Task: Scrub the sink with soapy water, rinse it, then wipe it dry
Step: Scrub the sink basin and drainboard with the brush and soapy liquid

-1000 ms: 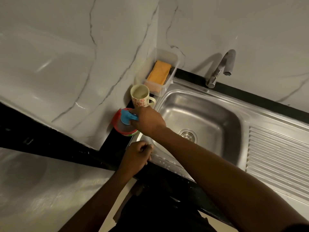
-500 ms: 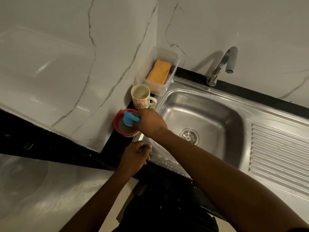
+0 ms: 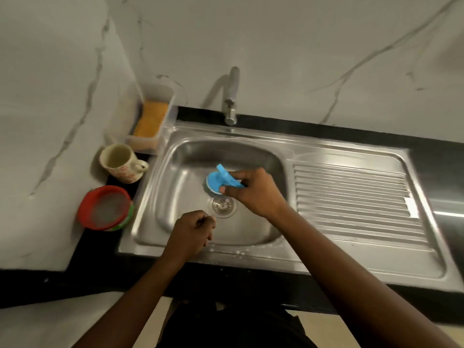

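**As the scrubber leaves the soap tub: items, near to far**

1. Left hand (image 3: 192, 231): nearest; fingers curled, nothing seen in it, over the front of the sink (image 3: 175, 172).
2. Right hand (image 3: 253, 190): just beyond the left hand; grips the blue scrubber (image 3: 218, 182) by its handle. Half a second ago it was at the red tub (image 3: 105, 208); now it is over the basin.
3. Blue scrubber: at the right hand's fingertips, above the drain (image 3: 223, 206); contact with the steel cannot be told.
4. Red tub: on the counter (image 3: 439, 151), well left of both hands, unattended.

Judgement: soap loaded, scrubbing about to start; rinsing and drying still remain.
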Demonstrator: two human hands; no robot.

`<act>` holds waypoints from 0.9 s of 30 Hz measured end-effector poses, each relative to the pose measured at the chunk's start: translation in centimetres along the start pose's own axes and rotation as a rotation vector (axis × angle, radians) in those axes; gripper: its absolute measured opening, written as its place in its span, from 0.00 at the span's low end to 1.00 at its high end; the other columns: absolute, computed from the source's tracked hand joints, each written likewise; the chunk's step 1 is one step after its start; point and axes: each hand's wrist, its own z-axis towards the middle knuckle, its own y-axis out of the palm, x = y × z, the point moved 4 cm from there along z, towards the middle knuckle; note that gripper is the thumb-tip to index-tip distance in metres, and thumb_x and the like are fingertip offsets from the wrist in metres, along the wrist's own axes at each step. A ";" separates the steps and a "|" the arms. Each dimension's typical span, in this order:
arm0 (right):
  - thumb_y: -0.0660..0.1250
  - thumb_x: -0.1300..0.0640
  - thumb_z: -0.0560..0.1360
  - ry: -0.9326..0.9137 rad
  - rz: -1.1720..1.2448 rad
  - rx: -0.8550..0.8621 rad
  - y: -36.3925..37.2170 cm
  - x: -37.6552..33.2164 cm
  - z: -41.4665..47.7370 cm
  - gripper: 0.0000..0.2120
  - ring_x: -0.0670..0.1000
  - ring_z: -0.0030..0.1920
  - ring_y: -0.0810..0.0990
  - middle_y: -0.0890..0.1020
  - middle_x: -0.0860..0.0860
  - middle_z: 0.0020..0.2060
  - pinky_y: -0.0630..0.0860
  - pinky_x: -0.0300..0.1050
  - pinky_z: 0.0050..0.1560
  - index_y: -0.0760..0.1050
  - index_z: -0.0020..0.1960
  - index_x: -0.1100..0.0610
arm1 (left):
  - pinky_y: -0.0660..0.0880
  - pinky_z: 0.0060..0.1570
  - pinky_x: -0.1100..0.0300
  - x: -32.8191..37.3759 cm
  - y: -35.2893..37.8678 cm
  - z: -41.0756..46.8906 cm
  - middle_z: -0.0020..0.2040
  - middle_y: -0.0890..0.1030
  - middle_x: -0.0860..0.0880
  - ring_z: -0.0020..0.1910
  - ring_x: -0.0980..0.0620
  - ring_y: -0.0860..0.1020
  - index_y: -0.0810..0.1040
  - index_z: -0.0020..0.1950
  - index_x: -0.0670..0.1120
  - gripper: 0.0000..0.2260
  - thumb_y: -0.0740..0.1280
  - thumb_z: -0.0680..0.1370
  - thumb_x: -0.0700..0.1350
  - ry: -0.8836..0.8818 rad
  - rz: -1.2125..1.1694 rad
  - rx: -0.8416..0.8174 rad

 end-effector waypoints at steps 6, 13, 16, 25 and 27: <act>0.78 0.45 0.73 0.166 -0.065 0.219 -11.1 10.4 -4.9 0.12 0.43 0.26 0.72 0.75 0.42 0.24 0.65 0.36 0.30 0.87 0.56 0.44 | 0.74 0.32 0.58 3.9 8.0 0.9 0.30 0.83 0.46 0.26 0.51 0.77 0.81 0.40 0.44 0.11 0.68 0.82 0.45 0.052 0.037 -0.095; 0.76 0.44 0.76 0.371 -0.205 0.310 -16.7 20.7 -10.3 0.16 0.42 0.26 0.75 0.77 0.40 0.25 0.64 0.37 0.28 0.85 0.62 0.45 | 0.75 0.31 0.59 6.2 13.7 1.0 0.30 0.83 0.46 0.25 0.52 0.78 0.81 0.41 0.41 0.13 0.69 0.82 0.46 0.091 0.092 -0.170; 0.74 0.42 0.76 0.430 -0.228 0.338 -15.0 22.2 -10.2 0.19 0.45 0.31 0.79 0.82 0.44 0.33 0.67 0.41 0.30 0.83 0.66 0.45 | 0.76 0.33 0.58 6.3 14.5 0.9 0.31 0.83 0.47 0.25 0.52 0.79 0.81 0.41 0.41 0.13 0.69 0.82 0.47 0.082 0.119 -0.185; 0.68 0.39 0.79 0.277 -0.386 0.193 -8.9 20.5 -10.0 0.25 0.58 0.54 0.85 0.87 0.53 0.54 0.77 0.49 0.48 0.73 0.75 0.37 | 0.76 0.32 0.60 6.4 14.1 0.6 0.31 0.84 0.46 0.25 0.53 0.78 0.82 0.41 0.42 0.12 0.69 0.83 0.46 0.060 0.142 -0.186; 0.69 0.38 0.78 0.363 -0.377 0.265 -11.9 22.8 -11.3 0.23 0.58 0.48 0.86 0.88 0.53 0.49 0.75 0.47 0.42 0.75 0.73 0.38 | 0.76 0.31 0.62 6.6 13.8 0.6 0.31 0.84 0.46 0.26 0.54 0.78 0.82 0.41 0.42 0.12 0.69 0.83 0.46 0.072 0.150 -0.191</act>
